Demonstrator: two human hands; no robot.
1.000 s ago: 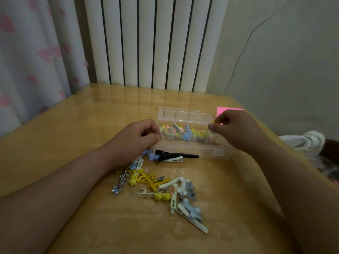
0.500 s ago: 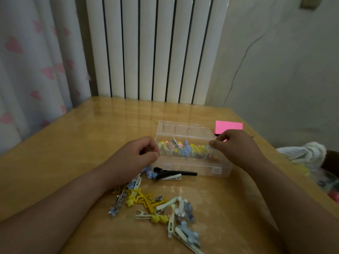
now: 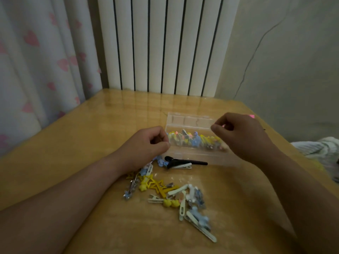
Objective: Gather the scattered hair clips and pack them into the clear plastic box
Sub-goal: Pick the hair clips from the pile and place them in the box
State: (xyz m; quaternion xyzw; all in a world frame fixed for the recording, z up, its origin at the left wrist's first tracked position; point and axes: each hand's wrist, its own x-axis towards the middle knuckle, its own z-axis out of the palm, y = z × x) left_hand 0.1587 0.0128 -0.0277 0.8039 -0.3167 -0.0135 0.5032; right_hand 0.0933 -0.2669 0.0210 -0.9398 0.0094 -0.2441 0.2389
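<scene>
A clear plastic box (image 3: 190, 121) sits on the wooden table (image 3: 73, 143), far of centre, with a row of coloured clips (image 3: 194, 140) inside it. The left hand (image 3: 145, 147) rests at the box's left end, fingers curled into a loose fist; whether it grips anything cannot be told. The right hand (image 3: 238, 136) hovers over the box's right end, thumb and forefinger pressed together, and what they pinch, if anything, cannot be made out. A black clip (image 3: 185, 161) lies just near of the box. Nearer still, scattered hair clips (image 3: 176, 195) in yellow, blue and white lie in a loose pile.
</scene>
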